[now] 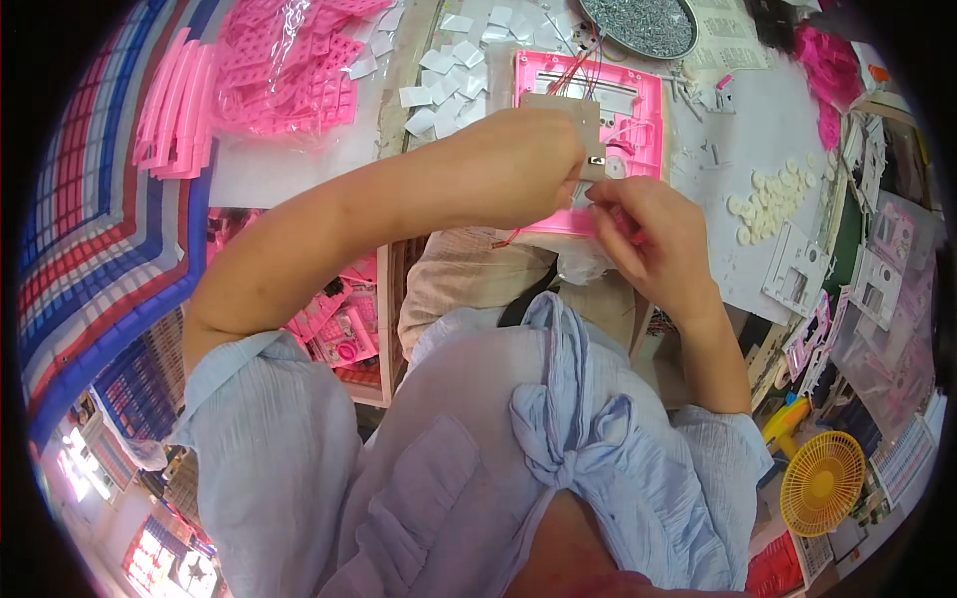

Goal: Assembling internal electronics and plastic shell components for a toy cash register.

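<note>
A pink plastic casing [648, 105] lies in front of me with red and dark wires inside it. A flat grey-brown plate [551, 104] sits over its left part. Curled over the plate's lower edge is my left hand [523, 164], its fingers closed and their tips mostly hidden. My right hand [653, 234] is at the casing's near right edge, fingers bent inward and tips close to those of the left. Whatever either hand pinches is too small or covered to name. Below the casing, a piece of clear plastic [583, 264] rests near my lap.
White square pieces [454, 75] are scattered left of the casing, beside bagged pink parts [284, 75]. A round tray of small metal screws [643, 25] stands behind. Cream round pieces [773, 202] lie to the right. A yellow fan [822, 483] is at lower right.
</note>
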A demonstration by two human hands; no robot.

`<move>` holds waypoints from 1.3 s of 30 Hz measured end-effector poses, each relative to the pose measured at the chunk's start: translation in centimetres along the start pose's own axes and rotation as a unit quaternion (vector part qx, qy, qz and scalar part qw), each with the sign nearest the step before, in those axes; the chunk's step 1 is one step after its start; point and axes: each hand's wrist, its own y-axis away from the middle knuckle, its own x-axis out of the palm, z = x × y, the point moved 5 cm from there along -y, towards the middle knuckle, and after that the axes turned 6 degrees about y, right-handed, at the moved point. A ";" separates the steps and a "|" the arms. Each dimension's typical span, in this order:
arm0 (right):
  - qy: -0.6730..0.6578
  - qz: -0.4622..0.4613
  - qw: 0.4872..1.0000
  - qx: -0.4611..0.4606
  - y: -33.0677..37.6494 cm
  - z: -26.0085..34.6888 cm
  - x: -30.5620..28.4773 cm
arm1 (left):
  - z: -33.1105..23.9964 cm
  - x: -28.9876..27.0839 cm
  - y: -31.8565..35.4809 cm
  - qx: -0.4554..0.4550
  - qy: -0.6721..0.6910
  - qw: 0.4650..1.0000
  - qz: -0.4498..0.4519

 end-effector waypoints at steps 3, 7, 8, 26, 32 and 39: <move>0.003 0.001 1.000 -0.012 0.2 0.0 0.2 | -0.2 -0.6 -0.2 -0.097 0.082 0.989 0.073; 0.039 0.001 0.999 -0.027 0.0 0.1 0.8 | 0.4 0.0 0.6 -0.050 0.006 0.999 -0.016; 0.053 -0.004 0.998 -0.030 0.0 0.1 0.9 | 0.5 0.2 0.8 -0.019 0.004 0.998 -0.053; 0.069 0.073 0.994 0.046 -1.5 0.1 0.9 | 0.2 0.8 2.2 0.026 -0.061 0.987 -0.145; 0.057 0.058 0.997 0.006 -0.4 -0.1 0.6 | 0.1 1.2 2.2 -0.005 -0.053 0.989 -0.138; 0.070 0.063 0.994 -0.054 -0.1 0.2 1.6 | 0.2 1.2 1.7 -0.026 -0.082 0.992 -0.095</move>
